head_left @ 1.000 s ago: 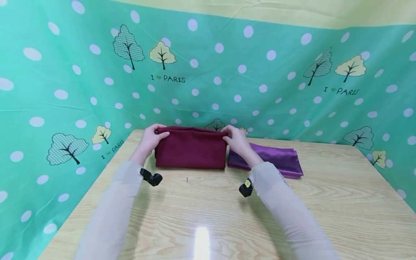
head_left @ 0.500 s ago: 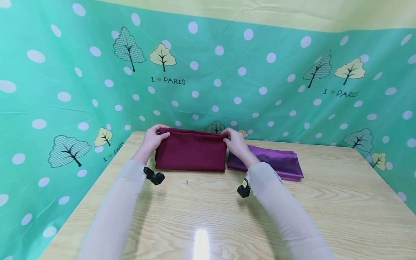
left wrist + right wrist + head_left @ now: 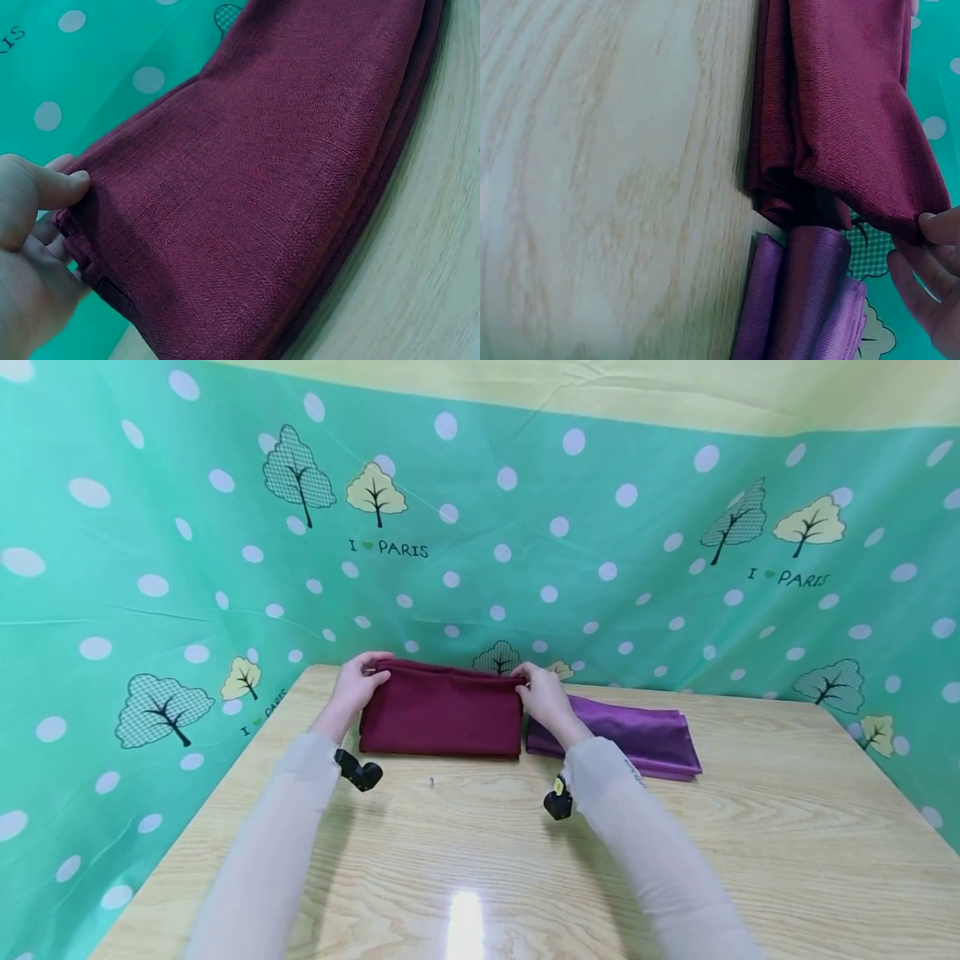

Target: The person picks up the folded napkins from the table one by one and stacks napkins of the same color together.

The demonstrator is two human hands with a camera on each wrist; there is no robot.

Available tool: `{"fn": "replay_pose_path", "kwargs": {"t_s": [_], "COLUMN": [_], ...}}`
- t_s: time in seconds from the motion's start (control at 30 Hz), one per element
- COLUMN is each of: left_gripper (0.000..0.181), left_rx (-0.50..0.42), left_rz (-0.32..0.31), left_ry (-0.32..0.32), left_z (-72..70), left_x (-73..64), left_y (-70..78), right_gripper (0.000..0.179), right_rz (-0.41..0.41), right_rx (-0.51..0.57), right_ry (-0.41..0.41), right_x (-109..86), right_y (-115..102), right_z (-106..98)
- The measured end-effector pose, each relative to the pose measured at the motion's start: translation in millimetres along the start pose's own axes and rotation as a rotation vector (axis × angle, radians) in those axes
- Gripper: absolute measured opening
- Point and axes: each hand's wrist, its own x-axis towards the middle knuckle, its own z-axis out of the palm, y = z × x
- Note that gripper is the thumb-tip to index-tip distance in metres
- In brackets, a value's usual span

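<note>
A folded dark red cloth (image 3: 442,710) lies at the back of the table, its far edge lifted by both hands. The left hand (image 3: 356,687) pinches its far left corner; in the left wrist view the thumb (image 3: 67,189) presses on top with fingers behind the layers. At the far right corner, the right hand (image 3: 543,695) pinches the cloth between thumb and fingers, as the right wrist view also shows beside the hand (image 3: 934,270). Several stacked layers show along the cloth's side. A folded shiny purple cloth (image 3: 637,735) lies just right of it, partly hidden behind the right forearm.
The wooden table (image 3: 787,827) extends to the front and right. Behind it hangs a green dotted curtain (image 3: 480,577) with tree prints, close to the red cloth. A tiny dark object (image 3: 431,782) lies in front of the cloth. Wrist cameras (image 3: 360,770) hang under both forearms.
Both hands keep their pinch on the red cloth's far corners, with only a slight shift. The head view has tilted a little, so the scene sits slightly lower.
</note>
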Motion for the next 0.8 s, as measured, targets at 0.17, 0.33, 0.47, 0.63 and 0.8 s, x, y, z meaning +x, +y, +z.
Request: {"fn": "replay_pose_path", "kwargs": {"t_s": [0.17,0.33,0.47,0.63,0.8], "left_gripper": [0.04,0.042,0.042,0.042,0.044], "left_rx": [0.002,-0.033,-0.041,-0.039,-0.021], "left_rz": [-0.006,-0.003,0.006,-0.004,-0.002], "left_ry": [-0.002,-0.003,-0.02,-0.042,-0.047], "left_z": [4.3,10.4,12.9,14.0,18.8], "left_x": [2.4,1.7,2.1,3.2,4.3], "left_y": [-5.5,-8.4,-11.3,-16.7,-19.8], "right_gripper": [0.025,0.024,0.026,0.033,0.041], "right_rz": [0.005,0.019,0.025,0.043,0.042], "right_rx": [0.0,-0.003,-0.003,0.03,-0.018], "right_ry": [-0.004,0.001,-0.005,-0.042,-0.063], "right_x": [0.8,1.8,1.8,0.0,-2.4], "right_y": [4.2,9.1,11.3,10.3,14.1], "right_z": [5.5,11.5,15.1,17.6,16.8]}}
